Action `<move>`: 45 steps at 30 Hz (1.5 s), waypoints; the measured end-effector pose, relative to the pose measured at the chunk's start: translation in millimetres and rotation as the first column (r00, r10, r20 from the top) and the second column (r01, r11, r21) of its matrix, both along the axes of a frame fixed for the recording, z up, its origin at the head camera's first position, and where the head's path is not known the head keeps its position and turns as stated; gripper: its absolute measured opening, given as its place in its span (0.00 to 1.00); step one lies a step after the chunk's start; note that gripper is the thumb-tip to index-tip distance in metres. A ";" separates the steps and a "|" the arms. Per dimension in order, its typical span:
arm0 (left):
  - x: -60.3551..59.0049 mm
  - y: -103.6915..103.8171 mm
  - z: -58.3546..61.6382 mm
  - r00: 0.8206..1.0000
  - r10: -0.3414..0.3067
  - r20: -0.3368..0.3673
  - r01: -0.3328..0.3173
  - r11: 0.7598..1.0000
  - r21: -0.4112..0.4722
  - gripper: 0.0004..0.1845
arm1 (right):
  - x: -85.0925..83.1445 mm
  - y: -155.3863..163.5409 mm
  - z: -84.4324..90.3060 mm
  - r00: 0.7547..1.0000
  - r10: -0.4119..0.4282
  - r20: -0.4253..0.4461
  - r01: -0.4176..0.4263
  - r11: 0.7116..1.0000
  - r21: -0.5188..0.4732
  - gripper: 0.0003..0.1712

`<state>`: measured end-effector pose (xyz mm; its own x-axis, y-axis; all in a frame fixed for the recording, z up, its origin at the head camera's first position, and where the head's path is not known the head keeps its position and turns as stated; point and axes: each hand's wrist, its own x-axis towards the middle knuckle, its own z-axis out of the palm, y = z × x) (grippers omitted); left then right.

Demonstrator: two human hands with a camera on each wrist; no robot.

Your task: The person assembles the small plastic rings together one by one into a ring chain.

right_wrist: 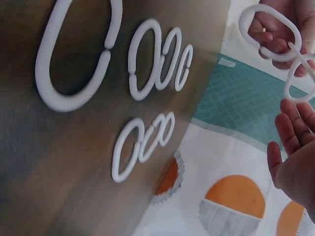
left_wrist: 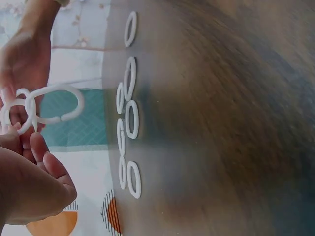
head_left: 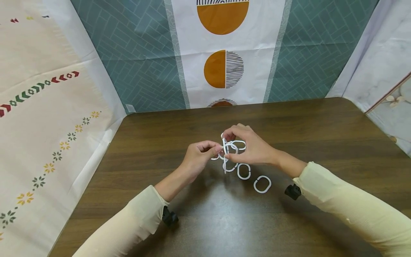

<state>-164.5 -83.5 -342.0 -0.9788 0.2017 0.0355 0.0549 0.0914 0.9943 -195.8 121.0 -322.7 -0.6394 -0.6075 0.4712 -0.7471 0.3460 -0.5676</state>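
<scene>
My left hand (head_left: 200, 157) pinches a white oval chain link (left_wrist: 80, 102) between thumb and fingers. My right hand (head_left: 253, 144) holds another white link (right_wrist: 290, 86) hooked through it, with thumb and fingertips around the joined pieces. The hands face each other closely above the table. In the left wrist view the joined links hang between both hands, one oval sticking out with a small gap in its side. Fingers partly hide where the links cross, so their exact number cannot be told.
Several loose white links lie flat on the dark wooden table (head_left: 154, 142), below and just right of the hands. The closest loose link (head_left: 261, 192) lies nearest to me. A patterned cloth (head_left: 151, 71) hangs behind the table's far edge.
</scene>
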 end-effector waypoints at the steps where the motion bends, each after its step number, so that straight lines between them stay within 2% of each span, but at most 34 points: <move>1: 0.0 -0.6 -0.1 1.000 -0.005 0.005 0.005 1.000 -0.001 0.10 | -0.9 0.8 -0.6 0.999 -0.011 -0.043 0.011 1.000 0.008 0.26; 5: -0.2 -2.8 -2.4 0.999 -0.037 0.035 0.038 0.999 -0.011 0.12 | -4.5 2.1 -0.2 0.976 -0.038 -0.213 0.043 0.999 0.016 0.28; 8: -1.3 -3.7 -3.5 0.998 -0.050 0.043 0.049 0.999 0.011 0.13 | -5.4 1.8 -0.2 0.960 -0.036 -0.279 0.045 0.999 0.024 0.28; 14: -2.4 -3.3 1.4 1.000 -0.020 0.020 0.019 0.999 0.051 0.14 | -4.2 -0.1 -0.9 0.946 -0.021 -0.323 0.035 0.999 0.036 0.26; 21: -2.0 -1.5 2.0 1.000 -0.029 -0.011 0.029 0.996 0.084 0.13 | -3.1 -2.7 -0.8 0.932 -0.014 -0.362 0.039 0.997 0.059 0.26; 31: -0.8 2.2 2.4 1.000 0.009 -0.030 -0.007 0.997 0.074 0.10 | -2.9 -7.3 -2.2 0.908 0.001 -0.419 0.048 0.993 0.105 0.26; 34: -0.7 2.1 2.3 0.999 0.027 -0.025 -0.026 0.998 0.052 0.09 | -4.2 -4.7 -1.2 0.916 0.016 -0.401 0.039 0.991 0.129 0.28; 39: -2.6 -1.4 1.8 0.997 0.082 -0.016 -0.081 0.996 0.025 0.10 | -9.2 9.6 4.8 0.954 0.019 -0.298 0.016 0.993 0.114 0.32; 41: -4.1 -3.5 0.9 0.995 0.100 -0.013 -0.100 0.995 0.024 0.10 | -13.1 18.4 6.7 0.971 -0.007 -0.240 0.031 0.995 0.096 0.31; 45: -5.6 -6.2 -0.2 0.995 0.102 -0.010 -0.102 0.994 0.042 0.11 | -22.1 37.3 3.8 0.987 -0.094 -0.129 0.109 0.987 0.114 0.29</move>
